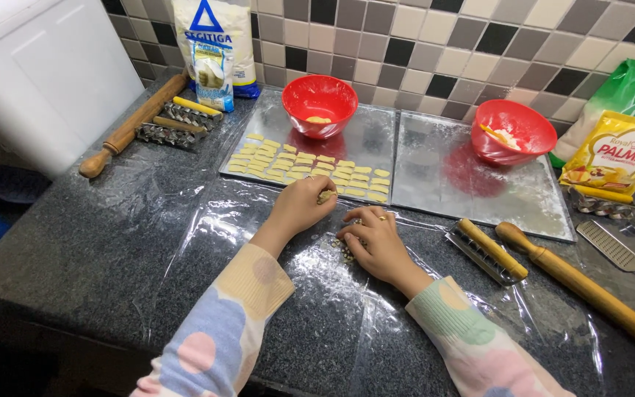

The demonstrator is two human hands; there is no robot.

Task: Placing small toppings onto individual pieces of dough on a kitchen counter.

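The left hand point(304, 206) pinches a small dough piece point(325, 196) just short of the tray point(376, 129), its rows lying straight ahead, while the right hand point(372, 239) presses flat, fingers closed, on a dough strip point(347, 250)

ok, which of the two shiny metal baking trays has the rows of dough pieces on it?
The left shiny metal baking tray, nearest the left hand: it carries the yellow dough pieces. The right tray holds only a red plastic bowl.

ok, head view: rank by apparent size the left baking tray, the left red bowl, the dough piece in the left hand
1. left baking tray, clearly largest.
2. left red bowl, standing on that tray.
3. dough piece, pinched in the left hand, smallest by far.
It lies nearer the camera, but the gaps are too wide to affect the order.
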